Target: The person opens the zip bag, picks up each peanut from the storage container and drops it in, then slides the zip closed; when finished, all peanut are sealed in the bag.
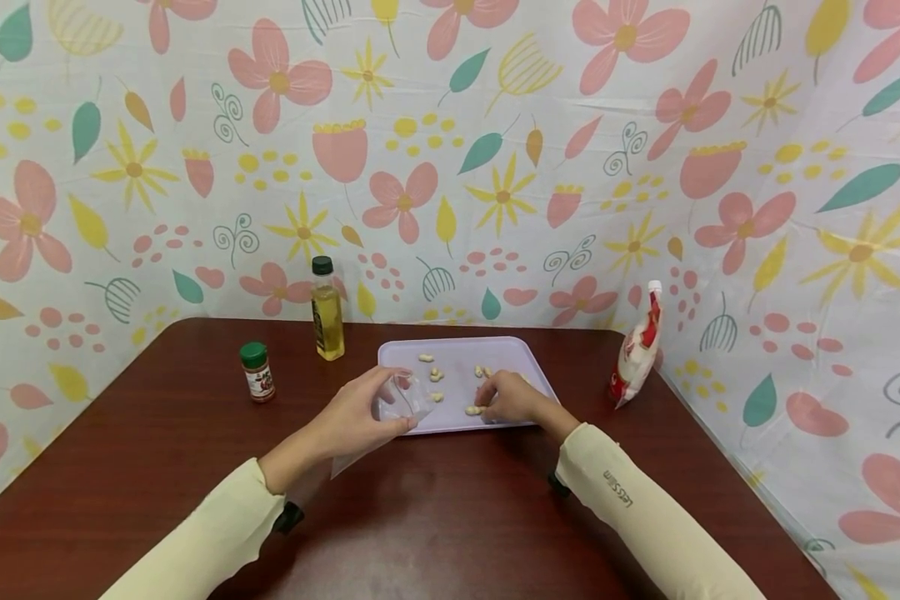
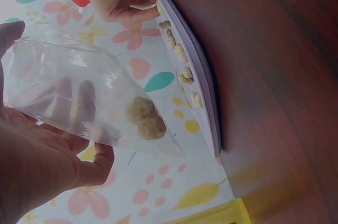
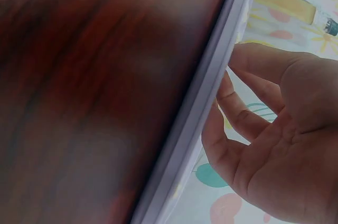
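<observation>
My left hand [image 1: 363, 408] holds a clear plastic bag [image 2: 63, 76] by its mouth, thumb on one side and fingers on the other, over the tray's left front corner. One peanut [image 2: 145, 118] lies inside, toward the bag's low corner. On the lilac tray [image 1: 461, 348] several unshelled peanuts [image 1: 436, 375] lie scattered. My right hand [image 1: 512, 397] reaches down over the tray's right part, its thumb and fingers closing around a peanut [image 1: 474, 410] near the front rim. In the right wrist view the rim hides those fingertips.
A green-capped spice jar [image 1: 258, 372] and an oil bottle [image 1: 327, 310] stand left of the tray on the dark wooden table [image 1: 435, 517]. To the right stands a red and white pouch [image 1: 637, 350] with a white cap. Flower-patterned cloth [image 1: 450, 167] hangs behind and on the right.
</observation>
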`<state>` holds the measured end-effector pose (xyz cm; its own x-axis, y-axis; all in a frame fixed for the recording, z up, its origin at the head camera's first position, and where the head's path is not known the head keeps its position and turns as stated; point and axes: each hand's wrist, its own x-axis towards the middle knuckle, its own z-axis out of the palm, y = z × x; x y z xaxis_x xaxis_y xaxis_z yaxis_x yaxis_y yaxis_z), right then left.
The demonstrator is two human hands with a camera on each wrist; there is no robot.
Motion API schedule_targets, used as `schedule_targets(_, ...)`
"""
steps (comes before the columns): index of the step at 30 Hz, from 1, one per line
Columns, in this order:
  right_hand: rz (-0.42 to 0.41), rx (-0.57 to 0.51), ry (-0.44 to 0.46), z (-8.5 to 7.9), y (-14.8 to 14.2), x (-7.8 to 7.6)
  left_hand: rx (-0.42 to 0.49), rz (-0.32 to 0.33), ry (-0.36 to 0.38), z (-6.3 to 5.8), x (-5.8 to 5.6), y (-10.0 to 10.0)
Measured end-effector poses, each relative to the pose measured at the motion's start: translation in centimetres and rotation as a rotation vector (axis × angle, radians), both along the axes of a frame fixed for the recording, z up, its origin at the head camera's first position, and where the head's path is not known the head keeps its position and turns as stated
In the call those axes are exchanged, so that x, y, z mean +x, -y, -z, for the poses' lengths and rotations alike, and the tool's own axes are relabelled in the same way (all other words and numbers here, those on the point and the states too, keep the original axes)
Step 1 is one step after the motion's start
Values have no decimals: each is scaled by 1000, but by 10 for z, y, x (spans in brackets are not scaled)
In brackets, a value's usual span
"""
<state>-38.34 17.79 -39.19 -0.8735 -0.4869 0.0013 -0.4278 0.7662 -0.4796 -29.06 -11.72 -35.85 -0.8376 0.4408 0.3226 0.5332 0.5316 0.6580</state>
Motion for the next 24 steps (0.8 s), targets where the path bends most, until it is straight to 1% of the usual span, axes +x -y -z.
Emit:
schedule_targets(4,5,-7,9,2,-1,1,-5,1,-14,2,0,0)
schedule_targets(11,-21,-14,-1,2,-4,1,-5,3,-15,3,0,0)
schedule_targets(16,-12,-16,15,3,-5,0,-5,2,-21,1,1,-1)
schedule_targets(20,12,-16,22,4,-5,0,-4,4,-26,3,0,-1)
schedule_targets(24,19,-20,-9,2,-5,1,-5,-1,-22,4,0,-1)
